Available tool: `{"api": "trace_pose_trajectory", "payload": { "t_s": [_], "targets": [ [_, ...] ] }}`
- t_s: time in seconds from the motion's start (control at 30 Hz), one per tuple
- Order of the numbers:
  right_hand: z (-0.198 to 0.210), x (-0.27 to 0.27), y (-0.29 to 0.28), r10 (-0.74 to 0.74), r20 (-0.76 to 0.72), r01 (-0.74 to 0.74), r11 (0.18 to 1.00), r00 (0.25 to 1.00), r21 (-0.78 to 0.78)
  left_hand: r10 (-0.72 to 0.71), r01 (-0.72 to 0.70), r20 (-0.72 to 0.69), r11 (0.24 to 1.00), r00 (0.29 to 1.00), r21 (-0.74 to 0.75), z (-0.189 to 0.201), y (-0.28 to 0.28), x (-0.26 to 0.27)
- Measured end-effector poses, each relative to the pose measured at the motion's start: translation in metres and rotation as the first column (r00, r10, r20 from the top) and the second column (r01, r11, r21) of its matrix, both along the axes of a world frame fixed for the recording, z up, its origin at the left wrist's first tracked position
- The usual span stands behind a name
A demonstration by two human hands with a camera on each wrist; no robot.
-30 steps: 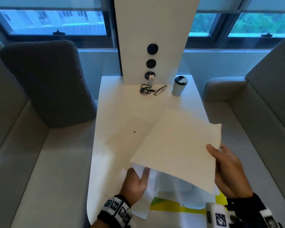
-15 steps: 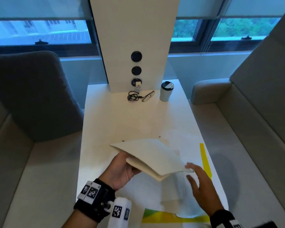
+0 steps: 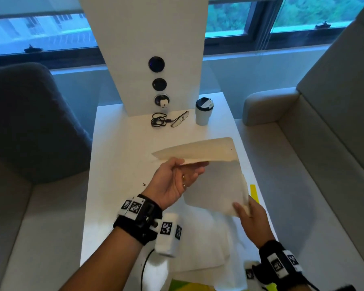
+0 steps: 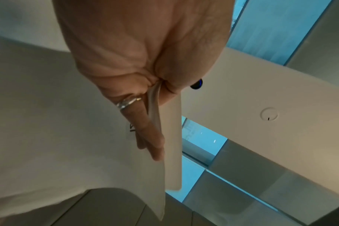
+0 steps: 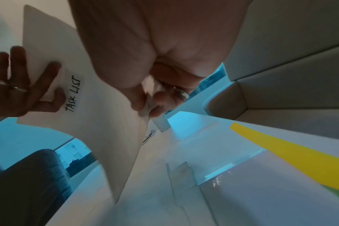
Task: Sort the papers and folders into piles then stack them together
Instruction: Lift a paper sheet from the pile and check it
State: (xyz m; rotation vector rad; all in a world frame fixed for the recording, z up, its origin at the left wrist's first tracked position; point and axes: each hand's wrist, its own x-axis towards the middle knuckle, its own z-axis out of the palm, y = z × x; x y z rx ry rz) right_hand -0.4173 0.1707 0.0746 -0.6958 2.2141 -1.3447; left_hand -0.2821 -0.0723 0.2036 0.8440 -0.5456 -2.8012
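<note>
A cream folder hangs open above the white table, its upper flap lifted. My left hand pinches the folder's left edge between thumb and fingers. My right hand pinches its lower right corner. A label reading "TASK LIST" shows on the folder in the right wrist view. Under the folder lie loose white papers and clear plastic sleeves, with a yellow and green folder beneath them near the table's front edge.
At the far end of the table stand a white tumbler, glasses and a coiled black cable below a white column with sockets. Grey sofas flank the table, with a dark cushion on the left.
The folder went from my right hand to my left and has been turned and lifted. My right hand, free half a second ago, now pinches its lower corner. The camera view has shifted.
</note>
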Motion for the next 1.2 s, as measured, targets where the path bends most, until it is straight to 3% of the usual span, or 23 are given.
{"api": "trace_pose_trajectory", "payload": {
  "t_s": [0.07, 0.13, 0.23, 0.3, 0.4, 0.47, 0.53, 0.6, 0.73, 0.83, 0.9, 0.97, 1.03, 1.2],
  "targets": [
    [-0.006, -0.018, -0.007, -0.063, 0.06, 0.067, 0.995, 0.996, -0.074, -0.028, 0.025, -0.037, 0.997, 0.999, -0.072, -0.004, -0.004, -0.005],
    [-0.013, -0.039, -0.016, -0.105, 0.159, 0.121, 0.988, 0.982, -0.094, -0.034, 0.037, 0.02, 0.986, 0.999, -0.162, -0.014, -0.008, -0.001],
    [-0.04, -0.081, -0.03, -0.158, 0.274, 0.16, 0.987, 0.949, 0.014, -0.012, 0.092, 0.258, 0.949, 0.966, -0.301, -0.045, -0.007, 0.019],
    [-0.065, -0.111, -0.038, -0.201, 0.323, 0.172, 0.978, 0.925, 0.114, 0.015, 0.198, 0.473, 0.895, 0.881, -0.399, -0.08, -0.002, 0.045],
    [-0.097, -0.148, -0.044, -0.265, 0.359, 0.197, 0.956, 0.895, 0.217, 0.019, 0.51, 0.744, 0.717, 0.668, -0.475, -0.137, 0.01, 0.1],
    [-0.112, -0.166, -0.048, -0.307, 0.364, 0.231, 0.944, 0.879, 0.237, -0.002, 0.776, 0.9, 0.507, 0.436, -0.375, -0.174, 0.017, 0.141],
    [-0.108, -0.172, -0.058, -0.335, 0.396, 0.26, 0.937, 0.855, 0.232, 0.052, 0.928, 0.981, 0.319, 0.187, -0.194, -0.206, 0.027, 0.184],
    [-0.104, -0.172, -0.066, -0.34, 0.469, 0.263, 0.939, 0.815, 0.222, 0.153, 0.957, 0.986, 0.272, 0.062, -0.102, -0.222, 0.038, 0.218],
    [-0.119, -0.158, -0.06, -0.455, 0.42, 0.364, 0.888, 0.785, 0.28, 0.248, 0.9, 0.965, 0.394, 0.09, -0.185, -0.225, 0.063, 0.256],
    [-0.115, -0.114, -0.039, -0.478, 0.199, 0.374, 0.836, 0.855, 0.401, 0.28, 0.919, 0.952, 0.328, 0.127, -0.219, -0.23, 0.073, 0.269],
    [-0.098, -0.06, -0.028, -0.359, 0.171, 0.266, 0.873, 0.917, 0.41, 0.287, 0.934, 0.95, 0.289, 0.125, -0.21, -0.236, 0.078, 0.275],
    [-0.095, -0.008, -0.011, -0.166, 0.229, 0.056, 0.904, 0.959, 0.424, 0.265, 0.93, 0.953, 0.291, 0.147, -0.224, -0.231, 0.081, 0.273],
    [-0.105, 0.029, 0.004, -0.022, 0.235, -0.099, 0.866, 0.972, 0.49, 0.244, 0.932, 0.955, 0.276, 0.169, -0.235, -0.224, 0.085, 0.271],
    [-0.105, 0.069, 0.01, 0.014, 0.132, -0.088, 0.816, 0.991, 0.572, 0.249, 0.939, 0.941, 0.199, 0.227, -0.279, -0.218, 0.088, 0.284]
  ]
}}
